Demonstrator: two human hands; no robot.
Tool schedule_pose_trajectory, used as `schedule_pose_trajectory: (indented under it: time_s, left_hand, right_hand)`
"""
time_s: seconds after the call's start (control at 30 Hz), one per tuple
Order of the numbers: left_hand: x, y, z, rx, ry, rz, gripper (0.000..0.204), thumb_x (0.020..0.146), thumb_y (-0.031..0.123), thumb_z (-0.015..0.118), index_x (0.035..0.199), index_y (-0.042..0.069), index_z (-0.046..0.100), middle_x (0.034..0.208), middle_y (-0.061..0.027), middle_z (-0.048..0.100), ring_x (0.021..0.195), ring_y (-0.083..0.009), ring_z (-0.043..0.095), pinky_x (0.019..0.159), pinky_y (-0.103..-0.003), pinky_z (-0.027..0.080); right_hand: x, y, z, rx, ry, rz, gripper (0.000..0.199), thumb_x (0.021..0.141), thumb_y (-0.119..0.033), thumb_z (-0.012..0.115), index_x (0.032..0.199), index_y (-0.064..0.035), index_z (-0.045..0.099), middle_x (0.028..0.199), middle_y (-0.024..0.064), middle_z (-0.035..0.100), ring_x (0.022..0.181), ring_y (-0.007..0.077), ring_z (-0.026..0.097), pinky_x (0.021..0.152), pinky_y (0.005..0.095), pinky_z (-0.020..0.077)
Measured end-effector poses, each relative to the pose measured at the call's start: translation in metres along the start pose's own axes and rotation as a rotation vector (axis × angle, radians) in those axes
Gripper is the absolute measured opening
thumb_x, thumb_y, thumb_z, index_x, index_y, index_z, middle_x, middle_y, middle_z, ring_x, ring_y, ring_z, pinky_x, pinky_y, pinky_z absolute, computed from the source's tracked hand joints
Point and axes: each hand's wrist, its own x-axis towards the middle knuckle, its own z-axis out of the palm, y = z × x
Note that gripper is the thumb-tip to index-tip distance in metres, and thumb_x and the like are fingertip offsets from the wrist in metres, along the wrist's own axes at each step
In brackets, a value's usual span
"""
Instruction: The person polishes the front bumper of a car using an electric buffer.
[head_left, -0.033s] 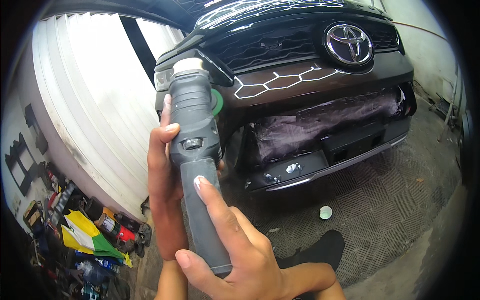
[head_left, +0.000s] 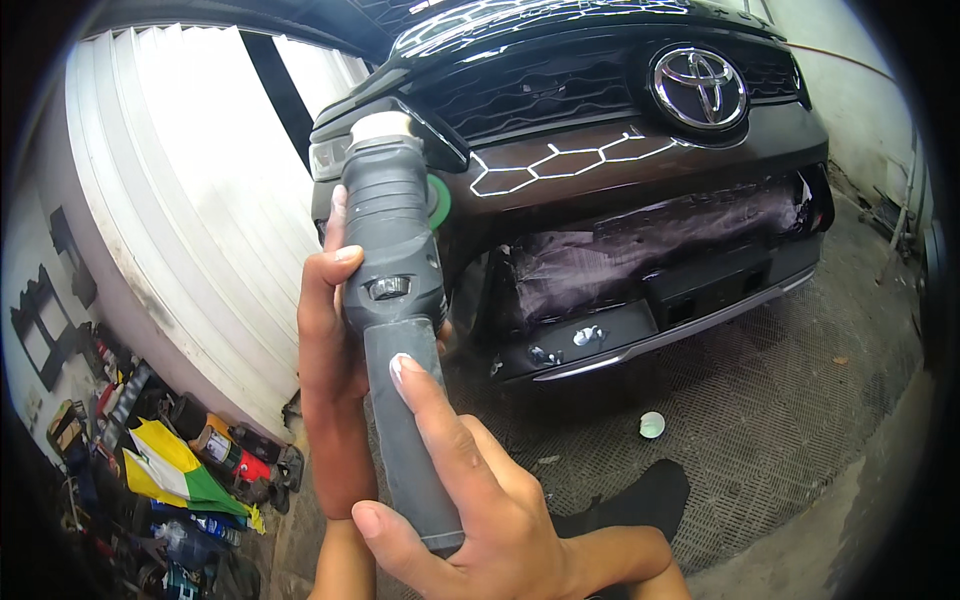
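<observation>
A grey hand-held polishing machine (head_left: 395,300) stands upright in front of me, held in both hands. My left hand (head_left: 328,340) wraps its upper body from the left, thumb near a small dial. My right hand (head_left: 480,510) grips the long lower handle, index finger stretched up along it. The machine's green pad (head_left: 438,203) touches the front corner of a dark car bumper (head_left: 600,170), just below the headlight (head_left: 325,155). The pad's face is hidden against the paint.
The car's lower grille is covered with dark film (head_left: 640,250). A small round pale lid (head_left: 651,425) lies on the mesh floor mat. A white roller shutter (head_left: 190,200) stands on the left, with spray cans, bottles and a yellow-green cloth (head_left: 175,470) at its foot.
</observation>
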Motion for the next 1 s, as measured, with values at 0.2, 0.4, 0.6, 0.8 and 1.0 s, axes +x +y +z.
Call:
schedule_pose_trajectory:
  time_s: [0.2, 0.4, 0.6, 0.8, 1.0]
  left_hand:
    - [-0.005, 0.0, 0.006, -0.015, -0.016, -0.016, 0.093, 0.089, 0.042, 0.056, 0.168, 0.009, 0.018, 0.112, -0.0219, 0.064, 0.078, -0.0279, 0.074, 0.056, -0.041, 0.069]
    - [-0.006, -0.002, 0.015, 0.022, 0.023, -0.023, 0.094, 0.088, 0.043, 0.056, 0.168, 0.01, 0.018, 0.112, -0.0222, 0.063, 0.074, -0.0285, 0.074, 0.054, -0.04, 0.069]
    - [-0.007, -0.006, 0.016, 0.026, -0.03, 0.011, 0.098, 0.087, 0.044, 0.056, 0.17, 0.011, 0.015, 0.112, -0.0229, 0.063, 0.072, -0.0292, 0.074, 0.052, -0.039, 0.068]
    - [-0.01, -0.001, 0.024, 0.024, -0.032, -0.031, 0.103, 0.085, 0.044, 0.057, 0.172, 0.015, 0.01, 0.107, -0.0235, 0.064, 0.072, -0.0291, 0.075, 0.051, -0.038, 0.067]
    - [-0.018, -0.001, 0.025, 0.015, -0.013, -0.004, 0.104, 0.084, 0.044, 0.058, 0.173, 0.017, 0.01, 0.106, -0.025, 0.065, 0.068, -0.0287, 0.074, 0.05, -0.037, 0.066]
  right_hand:
    - [-0.005, -0.009, -0.005, -0.028, -0.1, 0.104, 0.083, 0.097, -0.023, 0.077, 0.163, 0.0062, 0.037, 0.102, 0.0298, 0.065, 0.09, 0.0314, 0.073, 0.081, 0.0404, 0.0588]
    - [-0.007, -0.002, -0.008, 0.053, 0.018, -0.006, 0.086, 0.091, -0.019, 0.077, 0.165, 0.0014, 0.036, 0.102, 0.0253, 0.061, 0.073, 0.0299, 0.063, 0.067, 0.0403, 0.0575]
    - [-0.014, -0.013, -0.018, -0.017, -0.161, 0.206, 0.083, 0.096, -0.022, 0.078, 0.163, 0.0052, 0.038, 0.104, 0.0305, 0.065, 0.093, 0.0331, 0.074, 0.082, 0.043, 0.0595]
    - [-0.019, -0.007, -0.012, 0.055, -0.032, 0.051, 0.083, 0.094, -0.018, 0.079, 0.165, -0.001, 0.039, 0.092, 0.0288, 0.056, 0.058, 0.0282, 0.062, 0.053, 0.0424, 0.056]
    - [-0.029, 0.0, 0.008, -0.013, 0.098, -0.099, 0.086, 0.088, -0.017, 0.077, 0.162, 0.0052, 0.039, 0.119, 0.0313, 0.061, 0.071, 0.0322, 0.061, 0.059, 0.0402, 0.0577]
